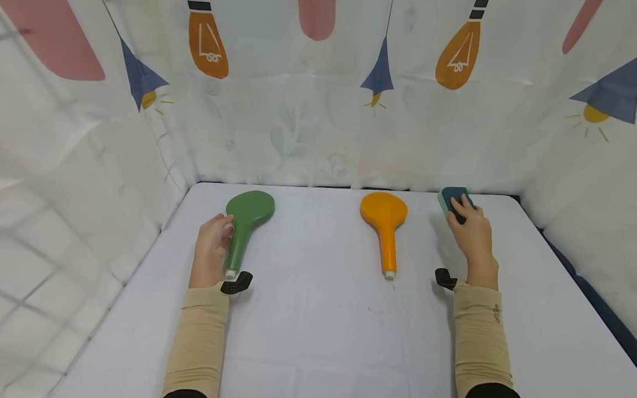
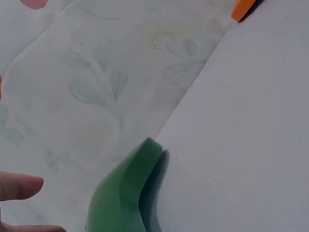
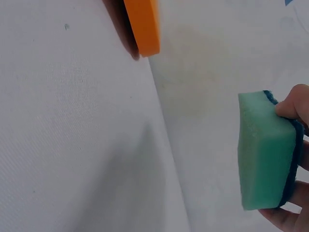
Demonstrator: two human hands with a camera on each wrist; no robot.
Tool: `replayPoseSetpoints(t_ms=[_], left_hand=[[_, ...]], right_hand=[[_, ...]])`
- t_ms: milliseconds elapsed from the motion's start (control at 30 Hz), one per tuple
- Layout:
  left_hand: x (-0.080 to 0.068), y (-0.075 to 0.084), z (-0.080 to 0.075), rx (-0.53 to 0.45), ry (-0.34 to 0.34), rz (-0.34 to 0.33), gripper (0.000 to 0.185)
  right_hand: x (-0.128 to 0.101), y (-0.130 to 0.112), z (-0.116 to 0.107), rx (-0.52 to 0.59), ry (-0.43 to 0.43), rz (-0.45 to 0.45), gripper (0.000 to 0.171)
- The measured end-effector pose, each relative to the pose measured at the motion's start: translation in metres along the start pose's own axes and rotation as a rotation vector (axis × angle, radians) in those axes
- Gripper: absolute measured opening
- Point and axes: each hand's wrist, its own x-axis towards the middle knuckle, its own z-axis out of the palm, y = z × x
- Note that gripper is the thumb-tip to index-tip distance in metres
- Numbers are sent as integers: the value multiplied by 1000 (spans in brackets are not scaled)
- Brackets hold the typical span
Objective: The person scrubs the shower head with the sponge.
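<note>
A green paddle-shaped shower head [image 1: 249,213] lies on the white table at the left, round end away from me. My left hand [image 1: 218,235] rests beside its handle with relaxed fingers, the thumb side touching it. In the left wrist view the green head [image 2: 125,193] rises at the bottom, with one fingertip [image 2: 19,187] at the left edge. At the far right my right hand [image 1: 460,211] grips a green sponge with a dark blue top [image 1: 450,198]. The right wrist view shows fingertips [image 3: 294,104] pinching the sponge [image 3: 263,150] from both sides.
An orange shower head [image 1: 384,218] lies in the middle of the table [image 1: 318,331], between my hands; its edge shows as [image 3: 143,24]. Printed curtain walls [image 1: 318,110] enclose the table at the back and on both sides.
</note>
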Motion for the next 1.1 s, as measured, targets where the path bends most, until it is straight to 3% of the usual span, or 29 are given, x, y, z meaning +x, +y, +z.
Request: replayPoseSetpoints(t_ms=[200, 400, 600, 1100], left_hand=[[-11, 7, 7, 35, 100, 170, 66], [-24, 12, 22, 39, 84, 248, 63], [-33, 10, 40, 88, -14, 259, 62], [-35, -13, 100, 126, -401, 131, 54]], right_hand=[[1, -3, -4, -31, 15, 32, 48], [3, -7, -4, -41, 30, 32, 49], [4, -5, -3, -37, 24, 32, 49], [0, -4, -3, 3, 26, 34, 47]])
